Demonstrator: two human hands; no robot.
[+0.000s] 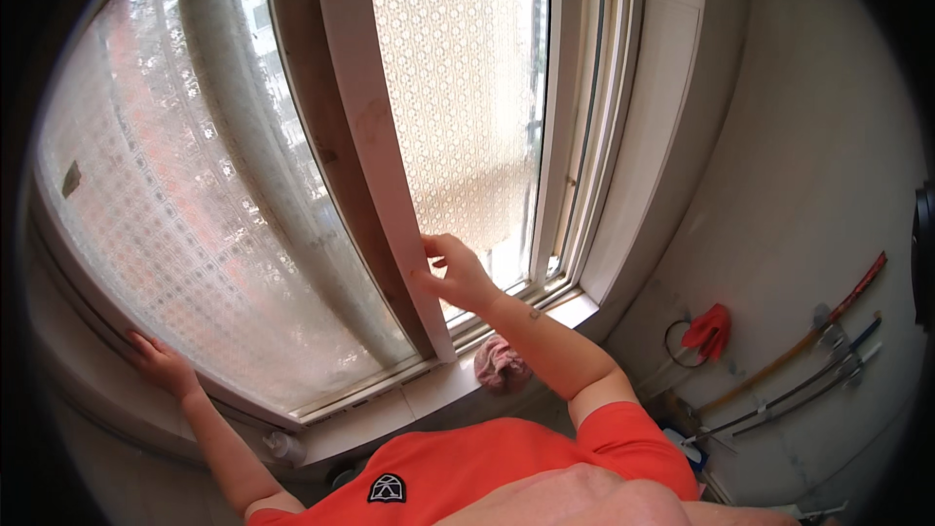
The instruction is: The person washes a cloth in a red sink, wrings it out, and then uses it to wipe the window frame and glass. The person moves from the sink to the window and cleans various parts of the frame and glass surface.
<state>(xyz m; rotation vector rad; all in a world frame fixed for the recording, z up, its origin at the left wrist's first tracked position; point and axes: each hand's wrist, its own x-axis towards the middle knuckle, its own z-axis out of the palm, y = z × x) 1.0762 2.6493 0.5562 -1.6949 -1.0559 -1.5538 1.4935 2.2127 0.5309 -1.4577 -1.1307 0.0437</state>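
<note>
A sliding window sash with patterned glass fills the left half of the view, its lower edge at the window track. My right hand grips the sash's right upright, thumb on its face and fingers bent at the edge. Far to the left, my left hand holds the sash's left edge low down, fingers along the frame; part of its grip is hidden. A crumpled pinkish cloth lies on the sill, below my right forearm.
Behind the sash stands a second patterned pane. A small clear container sits at the sill's left end. Along the right wall hang a red cloth, a ring and several long-handled tools.
</note>
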